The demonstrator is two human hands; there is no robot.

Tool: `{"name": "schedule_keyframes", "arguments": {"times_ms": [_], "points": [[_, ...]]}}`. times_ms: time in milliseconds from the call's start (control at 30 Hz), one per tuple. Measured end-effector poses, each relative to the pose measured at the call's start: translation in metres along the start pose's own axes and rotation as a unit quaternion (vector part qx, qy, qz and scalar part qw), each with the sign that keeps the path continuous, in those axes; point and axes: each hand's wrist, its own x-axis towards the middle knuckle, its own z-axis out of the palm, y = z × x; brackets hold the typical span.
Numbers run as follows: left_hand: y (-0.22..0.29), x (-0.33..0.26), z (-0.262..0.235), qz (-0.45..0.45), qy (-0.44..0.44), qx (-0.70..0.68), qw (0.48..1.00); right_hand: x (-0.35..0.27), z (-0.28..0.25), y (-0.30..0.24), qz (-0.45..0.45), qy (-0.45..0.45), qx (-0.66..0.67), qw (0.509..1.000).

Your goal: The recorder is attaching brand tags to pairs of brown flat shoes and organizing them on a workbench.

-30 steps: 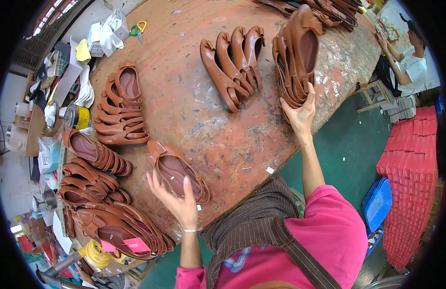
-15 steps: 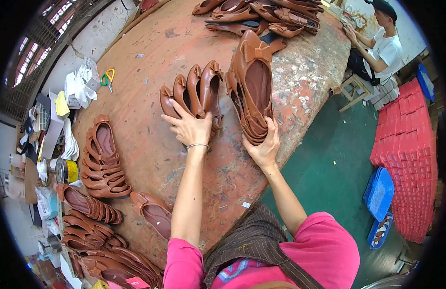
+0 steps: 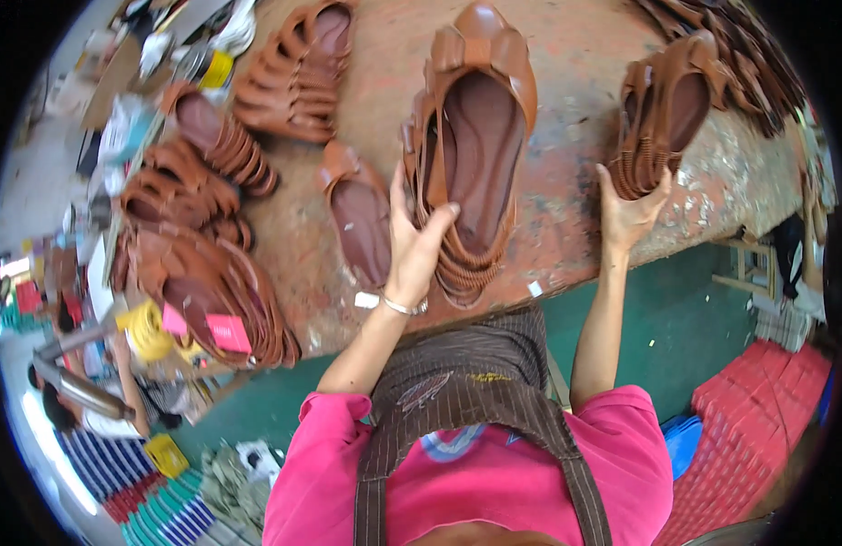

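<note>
A nested stack of brown leather flats (image 3: 486, 64) with a big bow on the top shoe stands tilted at the middle of the table. My left hand (image 3: 416, 250) grips this stack from its left side, the thumb over the top shoe's edge and the fingers mostly hidden. Farther right, my right hand (image 3: 632, 211) is wrapped round the heel end of another stack of brown flats (image 3: 689, 105), thumb and fingers on opposite sides. Beside my left wrist lies a single brown flat (image 3: 362, 227) with a small white label inside.
Several more nested stacks of brown flats (image 3: 289, 91) line the table's left side; pink cards (image 3: 228, 332) lie on one. A heap of flats (image 3: 757, 64) fills the back right. The worktable's (image 3: 566, 241) near edge curves before me. Red boxes (image 3: 757, 409) stand on the right.
My view has swung left and down. The left hand's stack is now nearer and beside the single flat. The right hand still grips its stack, now apart from the left one.
</note>
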Motion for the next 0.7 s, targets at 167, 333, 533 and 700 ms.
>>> {"name": "schedule_keyframes", "arguments": {"times_ms": [167,333,533,700], "points": [[-0.048,-0.055,-0.042,0.047,0.058,0.139,0.988,-0.003,0.002,-0.008,0.002,-0.021,-0.052,0.998],[-0.053,-0.060,-0.041,0.055,0.043,0.206,0.976,-0.018,-0.006,-0.009,0.009,-0.044,0.004,0.999],[0.006,-0.059,-0.056,0.023,0.001,-0.031,0.999,-0.070,-0.027,-0.040,-0.006,-0.048,0.066,0.997],[0.071,-0.013,-0.080,0.230,0.075,0.039,0.970,-0.069,-0.032,-0.043,-0.034,-0.067,0.010,0.997]]}}
